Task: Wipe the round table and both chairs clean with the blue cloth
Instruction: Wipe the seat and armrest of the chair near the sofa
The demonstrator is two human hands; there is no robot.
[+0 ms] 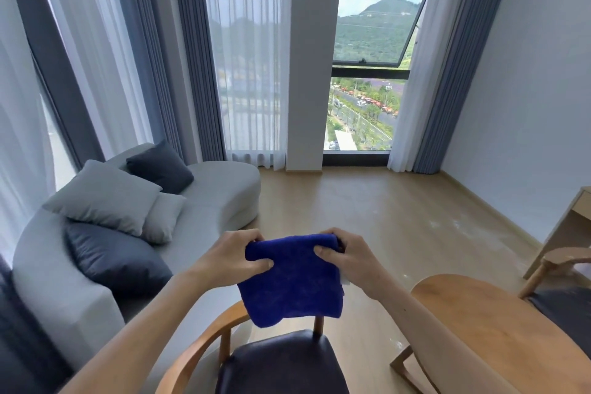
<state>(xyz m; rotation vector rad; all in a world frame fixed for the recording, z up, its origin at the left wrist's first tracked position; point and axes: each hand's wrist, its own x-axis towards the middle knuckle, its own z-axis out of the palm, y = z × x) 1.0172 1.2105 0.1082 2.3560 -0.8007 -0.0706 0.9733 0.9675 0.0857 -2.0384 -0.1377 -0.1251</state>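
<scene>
Both hands hold the blue cloth (292, 281) up in front of me, folded over so it hangs down. My left hand (233, 257) pinches its upper left corner and my right hand (343, 254) pinches its upper right corner. Directly below the cloth stands a wooden chair (281, 361) with a curved back rail and a dark padded seat. The round wooden table (486, 326) lies at the lower right, partly behind my right forearm. A second wooden chair (559, 278) with a dark seat shows at the right edge beyond the table.
A grey curved sofa (204, 201) with several grey and dark cushions fills the left side. Tall windows with white sheers and blue-grey curtains (454, 73) stand ahead. A light wooden desk (572, 217) sits against the right wall. Bare wood floor (367, 208) lies between.
</scene>
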